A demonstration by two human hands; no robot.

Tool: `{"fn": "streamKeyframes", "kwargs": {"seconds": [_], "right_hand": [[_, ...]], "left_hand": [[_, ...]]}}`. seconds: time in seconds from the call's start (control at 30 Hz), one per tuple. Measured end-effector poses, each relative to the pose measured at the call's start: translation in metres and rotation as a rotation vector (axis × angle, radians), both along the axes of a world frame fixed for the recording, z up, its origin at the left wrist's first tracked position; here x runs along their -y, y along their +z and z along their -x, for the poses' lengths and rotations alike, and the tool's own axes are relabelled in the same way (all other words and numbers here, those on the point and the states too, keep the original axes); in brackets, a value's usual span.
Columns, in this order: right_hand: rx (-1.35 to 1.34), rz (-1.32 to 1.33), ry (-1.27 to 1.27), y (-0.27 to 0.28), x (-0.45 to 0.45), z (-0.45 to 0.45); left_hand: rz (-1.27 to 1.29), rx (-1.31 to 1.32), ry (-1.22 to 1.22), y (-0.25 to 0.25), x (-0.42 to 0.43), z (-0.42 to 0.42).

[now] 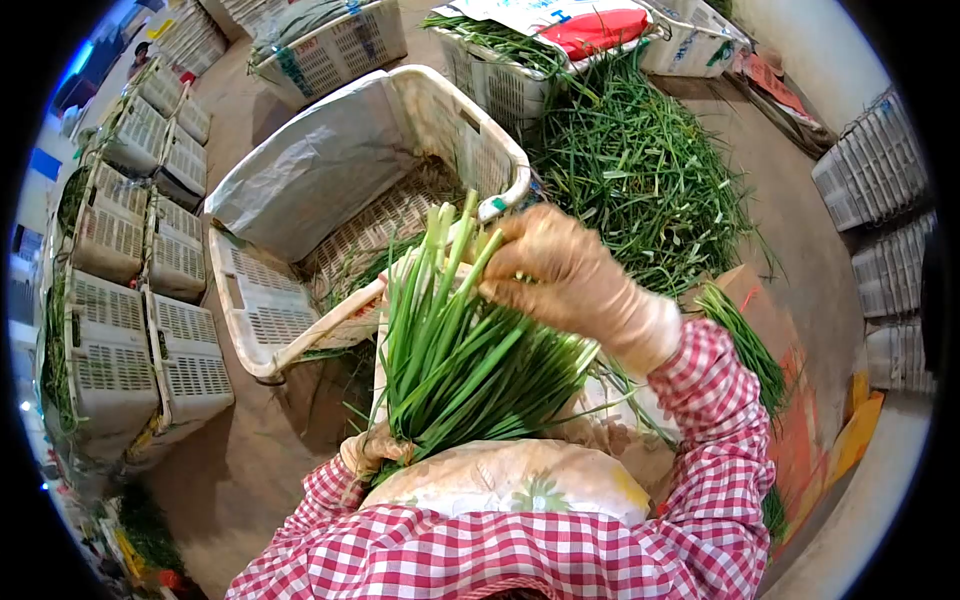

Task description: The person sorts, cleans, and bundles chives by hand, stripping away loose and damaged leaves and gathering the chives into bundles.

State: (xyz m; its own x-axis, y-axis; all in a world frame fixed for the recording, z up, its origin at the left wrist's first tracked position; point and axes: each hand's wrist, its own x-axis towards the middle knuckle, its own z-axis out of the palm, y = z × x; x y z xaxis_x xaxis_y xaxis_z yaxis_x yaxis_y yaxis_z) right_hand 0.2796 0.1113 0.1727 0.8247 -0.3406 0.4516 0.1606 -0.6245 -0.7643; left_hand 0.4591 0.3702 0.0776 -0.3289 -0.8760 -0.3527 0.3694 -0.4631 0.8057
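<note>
The left hand grips the near end of a bunch of green stalks above the lap. The right hand pinches pale stalk ends at the far end, its fingers bent. Just beyond sits a white crate; a leafy pile lies far right.

The large crate is open from above, its raised rim and the white liner along its far left walling off sideways entry. The bundle of green stalks and the right hand obstruct its near right side. Beyond, a heap of greens bars the right. Left, a narrow floor gap separates it from stacked crates.
</note>
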Motion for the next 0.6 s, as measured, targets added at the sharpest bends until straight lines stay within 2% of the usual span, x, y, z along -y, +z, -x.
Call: {"fn": "streamKeyframes", "kwargs": {"seconds": [0.03, 0.07, 0.1, 0.17, 0.23, 0.27, 0.3, 0.33, 0.37, 0.47, 0.57, 0.6], "right_hand": [[0.01, 0.297, -0.082, 0.003, -0.005, 0.0], [-0.07, 0.442, -0.195, -0.005, -0.01, -0.001], [-0.066, 0.447, -0.187, -0.01, -0.011, -0.001], [-0.344, 0.687, -0.342, -0.02, -0.007, 0.003], [-0.27, 0.763, -0.454, -0.025, 0.019, 0.013], [-0.105, 0.886, -0.537, -0.027, 0.042, 0.02], [-0.172, 0.969, -0.728, -0.029, 0.061, 0.03], [-0.514, 0.501, -0.94, -0.016, 0.068, 0.035], [-0.686, 0.282, -1.126, -0.007, 0.079, 0.035], [-0.334, -0.008, -0.448, -0.02, 0.099, 0.057], [-0.621, -0.344, -0.239, 0.018, 0.042, 0.026], [-0.586, -0.269, -0.244, 0.015, 0.032, 0.021]], "left_hand": [[-0.007, 0.004, 0.002, 0.001, -0.001, 0.0], [-0.013, 0.006, 0.007, 0.001, -0.003, 0.001], [-0.023, 0.007, 0.007, 0.001, -0.005, -0.001], [-0.045, 0.016, 0.014, 0.0, -0.009, -0.003], [-0.061, 0.016, 0.025, 0.001, -0.012, -0.002], [-0.033, 0.009, 0.032, 0.003, -0.011, 0.001], [-0.006, 0.001, 0.04, 0.005, -0.011, 0.004], [0.047, -0.012, 0.052, 0.007, -0.009, 0.005], [0.05, -0.014, 0.05, 0.008, -0.009, 0.005], [0.042, -0.003, 0.002, 0.008, -0.009, 0.004], [0.044, 0.005, -0.019, 0.011, -0.007, 0.005], [0.045, 0.002, -0.02, 0.014, -0.006, 0.004]]}}
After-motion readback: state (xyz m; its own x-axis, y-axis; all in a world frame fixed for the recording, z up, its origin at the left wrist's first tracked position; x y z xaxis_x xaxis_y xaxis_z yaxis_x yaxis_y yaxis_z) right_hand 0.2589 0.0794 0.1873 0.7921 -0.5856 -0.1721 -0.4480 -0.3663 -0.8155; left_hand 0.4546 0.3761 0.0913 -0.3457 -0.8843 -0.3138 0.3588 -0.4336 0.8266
